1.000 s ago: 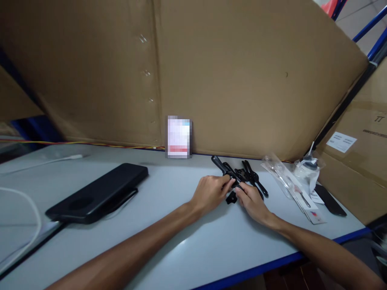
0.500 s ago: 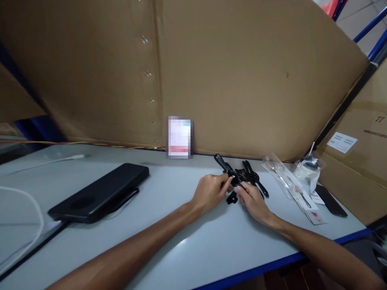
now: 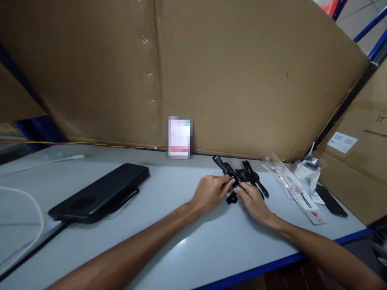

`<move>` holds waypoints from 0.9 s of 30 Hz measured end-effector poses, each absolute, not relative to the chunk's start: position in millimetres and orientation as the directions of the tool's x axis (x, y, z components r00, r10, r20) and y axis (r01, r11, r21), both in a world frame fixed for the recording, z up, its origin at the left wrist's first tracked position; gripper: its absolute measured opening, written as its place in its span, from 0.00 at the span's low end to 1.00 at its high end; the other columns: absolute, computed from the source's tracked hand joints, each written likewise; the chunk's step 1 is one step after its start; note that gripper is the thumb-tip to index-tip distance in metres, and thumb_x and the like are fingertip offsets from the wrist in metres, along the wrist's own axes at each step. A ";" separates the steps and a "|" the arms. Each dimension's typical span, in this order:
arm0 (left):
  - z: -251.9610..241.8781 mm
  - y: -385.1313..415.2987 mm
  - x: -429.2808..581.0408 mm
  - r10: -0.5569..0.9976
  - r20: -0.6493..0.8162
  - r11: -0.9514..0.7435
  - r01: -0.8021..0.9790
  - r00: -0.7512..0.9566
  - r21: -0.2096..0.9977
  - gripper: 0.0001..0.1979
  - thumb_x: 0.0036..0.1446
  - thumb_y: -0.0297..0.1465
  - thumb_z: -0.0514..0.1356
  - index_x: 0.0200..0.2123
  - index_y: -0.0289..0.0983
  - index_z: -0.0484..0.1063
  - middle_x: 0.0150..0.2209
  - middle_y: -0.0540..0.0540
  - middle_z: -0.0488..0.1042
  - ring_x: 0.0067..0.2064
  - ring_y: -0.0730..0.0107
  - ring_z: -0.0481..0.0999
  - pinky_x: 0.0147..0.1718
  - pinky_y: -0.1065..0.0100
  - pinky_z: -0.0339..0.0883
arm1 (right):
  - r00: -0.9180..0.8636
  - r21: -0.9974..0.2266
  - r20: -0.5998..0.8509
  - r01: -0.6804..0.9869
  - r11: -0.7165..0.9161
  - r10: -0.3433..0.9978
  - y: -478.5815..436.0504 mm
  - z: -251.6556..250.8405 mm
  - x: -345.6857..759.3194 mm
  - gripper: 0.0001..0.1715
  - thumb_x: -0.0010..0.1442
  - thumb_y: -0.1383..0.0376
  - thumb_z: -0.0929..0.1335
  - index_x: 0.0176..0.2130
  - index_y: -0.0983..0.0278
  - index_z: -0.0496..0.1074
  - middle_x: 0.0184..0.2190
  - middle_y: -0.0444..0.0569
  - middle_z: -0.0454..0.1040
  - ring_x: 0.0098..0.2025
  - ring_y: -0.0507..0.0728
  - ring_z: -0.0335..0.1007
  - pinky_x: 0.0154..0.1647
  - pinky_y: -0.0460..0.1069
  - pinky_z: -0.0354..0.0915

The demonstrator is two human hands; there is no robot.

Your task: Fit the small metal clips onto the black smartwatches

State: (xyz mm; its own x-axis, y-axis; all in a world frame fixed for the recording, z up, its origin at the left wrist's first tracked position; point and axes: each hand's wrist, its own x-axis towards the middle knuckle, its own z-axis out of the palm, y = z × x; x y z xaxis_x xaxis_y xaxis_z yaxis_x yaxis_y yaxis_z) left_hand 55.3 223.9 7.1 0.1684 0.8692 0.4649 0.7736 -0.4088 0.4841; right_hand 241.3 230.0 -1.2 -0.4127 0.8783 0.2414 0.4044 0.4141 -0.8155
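A black spokeshave [image 3: 220, 162] slants across my two hands, one long handle pointing up and left. My right hand [image 3: 251, 200] is closed around its other handle, thumb on top. At the tool's middle, my left hand [image 3: 210, 191] pinches with thumb and forefinger by a small shiny part, perhaps a screw; the fingers partly hide it. A loose black plate [image 3: 232, 197] with a notched edge lies on the table just below the tool. Behind my right hand lie more black spokeshaves [image 3: 255, 177], overlapping each other.
Clear plastic packaging with a card [image 3: 298, 193] lies to the right, by a bagged bottle [image 3: 308, 169] and a dark phone-like slab [image 3: 331, 201]. A black flat device [image 3: 99, 193] and a white cable [image 3: 38, 209] are at left. A blurred upright panel [image 3: 179, 137] leans on the cardboard wall [image 3: 242, 80].
The spokeshave has tilted and shifted slightly, its free handle end moving a little left and down. My left fingers have moved slightly at its middle; the right hand keeps its grip.
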 end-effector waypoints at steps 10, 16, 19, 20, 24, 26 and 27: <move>9.3 226.3 54.8 0.876 0.479 -0.368 0.718 0.055 0.591 0.23 0.68 0.40 0.50 0.20 0.39 0.64 0.18 0.50 0.66 0.21 0.73 0.57 0.27 0.67 0.48 | -0.403 -0.809 0.248 0.415 0.417 0.881 229.5 0.3 240.4 0.21 0.68 0.53 0.61 0.27 0.59 0.58 0.20 0.41 0.60 0.26 0.54 0.56 0.26 0.48 0.51; 8.9 225.9 55.9 0.880 0.473 -0.358 0.717 0.044 0.599 0.23 0.67 0.39 0.50 0.20 0.39 0.66 0.18 0.50 0.68 0.21 0.72 0.60 0.27 0.67 0.49 | -0.399 -0.818 0.244 0.405 0.409 0.884 230.1 -0.7 240.7 0.22 0.67 0.52 0.61 0.26 0.59 0.58 0.20 0.41 0.60 0.25 0.53 0.56 0.25 0.48 0.51; 8.7 224.3 56.7 0.880 0.467 -0.376 0.732 0.089 0.569 0.21 0.67 0.38 0.50 0.23 0.39 0.69 0.19 0.49 0.69 0.21 0.72 0.61 0.28 0.67 0.49 | -0.392 -0.835 0.232 0.389 0.389 0.890 230.1 -0.8 240.8 0.22 0.67 0.51 0.62 0.27 0.60 0.59 0.20 0.40 0.60 0.24 0.52 0.54 0.25 0.48 0.51; 8.7 223.9 57.1 0.881 0.461 -0.384 0.732 0.108 0.563 0.21 0.67 0.38 0.50 0.23 0.39 0.69 0.19 0.49 0.69 0.21 0.72 0.61 0.28 0.66 0.49 | -0.387 -0.844 0.225 0.381 0.378 0.894 230.2 -0.8 240.9 0.22 0.67 0.51 0.62 0.27 0.60 0.59 0.20 0.40 0.59 0.24 0.52 0.54 0.25 0.48 0.51; 9.3 224.4 57.1 0.884 0.456 -0.386 0.705 0.099 0.595 0.22 0.68 0.39 0.49 0.23 0.39 0.68 0.19 0.50 0.68 0.22 0.71 0.61 0.28 0.67 0.49 | -0.376 -0.851 0.219 0.378 0.365 0.900 230.6 -0.6 241.5 0.22 0.67 0.51 0.62 0.27 0.60 0.60 0.20 0.40 0.60 0.23 0.52 0.55 0.25 0.48 0.52; 9.7 226.0 55.7 0.881 0.471 -0.361 0.704 0.043 0.612 0.21 0.69 0.39 0.48 0.25 0.39 0.68 0.20 0.50 0.69 0.22 0.71 0.62 0.28 0.67 0.49 | -0.380 -0.844 0.227 0.382 0.376 0.897 230.6 -0.4 241.7 0.22 0.67 0.51 0.62 0.27 0.60 0.60 0.20 0.40 0.60 0.24 0.52 0.55 0.25 0.48 0.51; 9.6 226.8 54.9 0.880 0.474 -0.349 0.711 0.026 0.610 0.20 0.69 0.39 0.48 0.26 0.39 0.68 0.20 0.50 0.69 0.22 0.71 0.62 0.28 0.67 0.49 | -0.380 -0.843 0.230 0.383 0.379 0.896 230.6 -0.4 241.7 0.22 0.67 0.51 0.62 0.27 0.60 0.60 0.20 0.40 0.60 0.24 0.52 0.55 0.25 0.48 0.51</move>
State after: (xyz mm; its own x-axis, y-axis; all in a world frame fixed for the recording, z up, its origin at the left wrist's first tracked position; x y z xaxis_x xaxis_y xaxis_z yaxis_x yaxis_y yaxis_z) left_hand 54.9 226.8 9.6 0.0259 0.8803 0.4736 0.7110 -0.3493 0.6103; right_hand 241.7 230.6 -0.4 -0.3804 0.8958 0.2298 0.3828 0.3787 -0.8426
